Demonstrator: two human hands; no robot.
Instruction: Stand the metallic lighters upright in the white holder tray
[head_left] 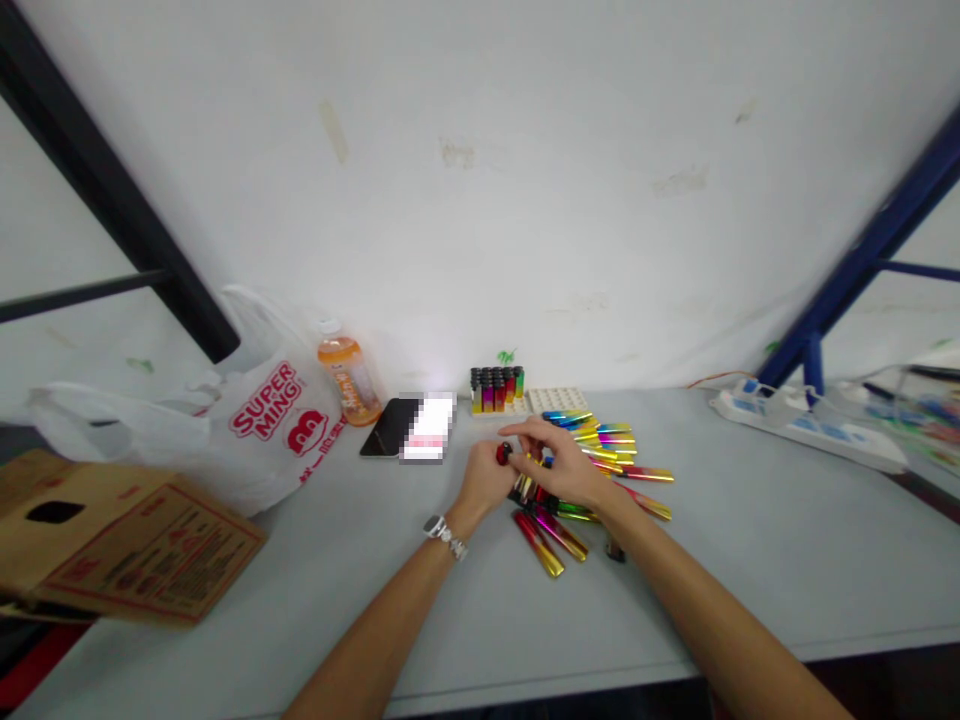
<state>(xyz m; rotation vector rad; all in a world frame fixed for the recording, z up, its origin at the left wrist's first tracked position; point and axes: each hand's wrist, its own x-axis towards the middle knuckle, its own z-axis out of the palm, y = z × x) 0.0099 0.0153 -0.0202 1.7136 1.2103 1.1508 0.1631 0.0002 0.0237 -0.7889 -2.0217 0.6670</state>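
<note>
My left hand (484, 480), with a silver watch (444, 536) on the wrist, is closed round a small red lighter (503, 453) whose dark end shows. My right hand (562, 462) meets it from the other side, thumb and bent forefinger at the lighter; part of the grip is hidden. Under and beyond my right hand lie several shiny metallic tubes (611, 440) in gold, blue and red. Nearer to me are a red-and-gold tube (538, 544) and a magenta-and-gold one (562, 535). Behind my hands, several black-topped lighters (496, 388) stand upright in a white tray.
Beside the lighters lies a white gridded tray (556, 400). Leftward are a dark tablet or phone (390, 428), partly blurred out, an orange drink bottle (349, 380), a white plastic bag (247, 440) and a cardboard box (142, 545). A power strip (810, 430) sits at the right.
</note>
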